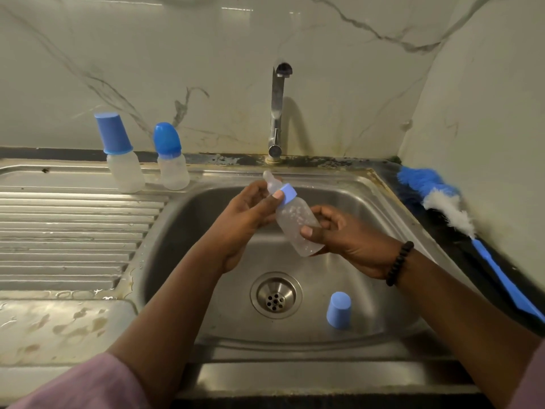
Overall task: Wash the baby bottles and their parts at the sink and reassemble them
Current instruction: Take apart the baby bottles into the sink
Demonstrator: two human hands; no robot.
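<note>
Over the steel sink [392, 211] I hold a small clear baby bottle [296, 222] tilted, its teat [270, 182] pointing up and left. My left hand [246, 214] grips the blue collar ring [288, 195] and teat end. My right hand [342, 237] holds the bottle's body near its base. A loose blue cap [339, 310] stands upside down in the basin, right of the drain [276, 295]. Two more capped bottles stand on the back of the drainboard: one with a flat-topped blue cap [121, 157], one with a domed blue cap [170, 159].
The tap [277, 110] rises behind the basin, with no water visibly running. A blue and white bottle brush [460, 219] lies on the dark counter along the right wall. The ribbed drainboard [73, 231] spreads to the left, wet and stained near the front.
</note>
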